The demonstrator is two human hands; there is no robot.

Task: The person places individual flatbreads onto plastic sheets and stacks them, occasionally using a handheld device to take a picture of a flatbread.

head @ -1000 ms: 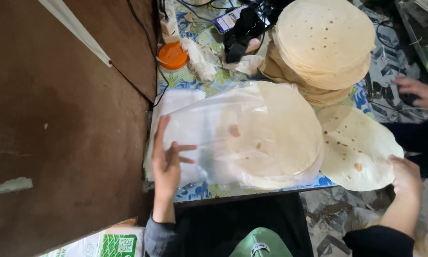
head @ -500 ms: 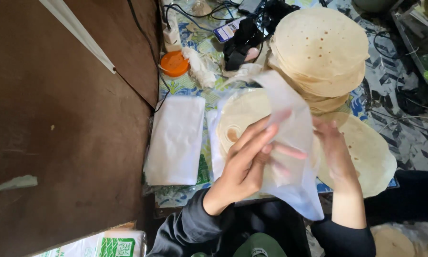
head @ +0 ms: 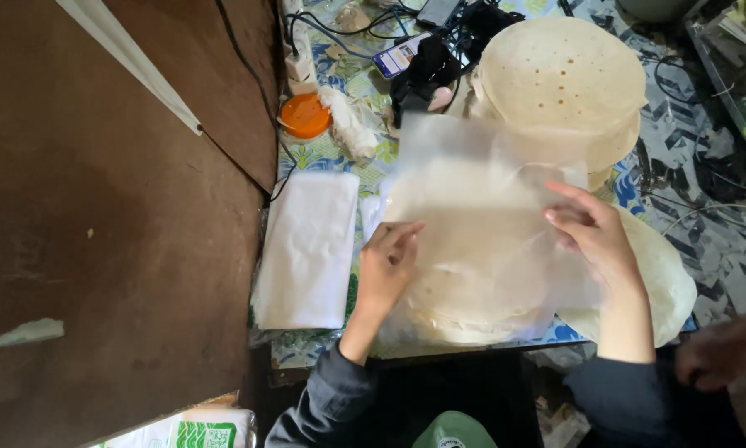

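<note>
left hand and right hand now apart, clear bag spread wider over flatbreads

- A tall stack of round flatbreads at the far side of the patterned tablecloth.
- An orange lid, with a crumpled plastic wrapper just beside it.
- A pile of folded white bags at the table's left edge.
- Black cables and chargers (tangled together) near the stack.
- A brown wall.
</note>
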